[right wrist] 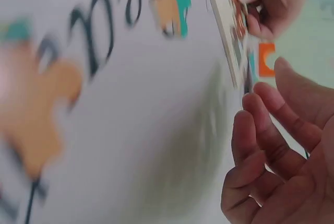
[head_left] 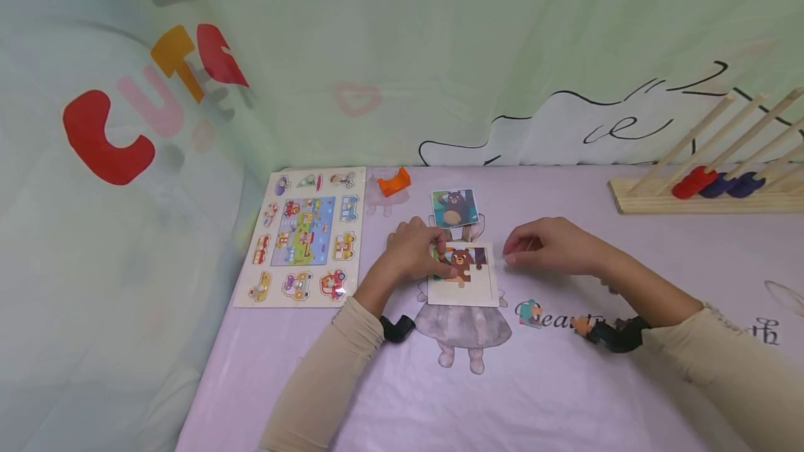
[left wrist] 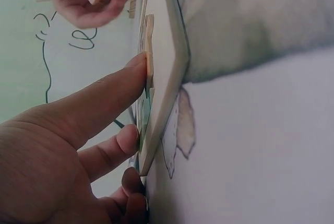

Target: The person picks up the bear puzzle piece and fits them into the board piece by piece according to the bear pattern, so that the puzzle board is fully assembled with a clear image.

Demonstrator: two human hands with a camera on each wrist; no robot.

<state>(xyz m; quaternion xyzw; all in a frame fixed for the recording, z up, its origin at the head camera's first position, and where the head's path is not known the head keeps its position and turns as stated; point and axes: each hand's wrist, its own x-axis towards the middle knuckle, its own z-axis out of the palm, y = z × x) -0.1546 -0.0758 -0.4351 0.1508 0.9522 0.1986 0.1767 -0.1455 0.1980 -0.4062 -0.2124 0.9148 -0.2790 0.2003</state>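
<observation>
A square wooden puzzle tray (head_left: 461, 295) lies on the table, its upper part filled with joined bear puzzle pieces (head_left: 461, 257). My left hand (head_left: 411, 253) rests at the tray's left side. In the left wrist view, its thumb and index finger press on the pieces, the thumb at the edge of a slightly raised one. To the right of the tray hovers my right hand (head_left: 553, 246), fingers loosely bent, with nothing visible between them. A teal and orange loose puzzle piece (head_left: 530, 314) lies right of the tray, and another orange piece (head_left: 583, 326) sits near the right wrist.
Behind the tray lies a bear picture card (head_left: 455, 208). An orange plastic piece (head_left: 394, 182) is at the back, beside a vehicle knob-puzzle board (head_left: 317, 270) on the left. A wooden peg stand (head_left: 641, 199) with red and blue pieces stands at the back right.
</observation>
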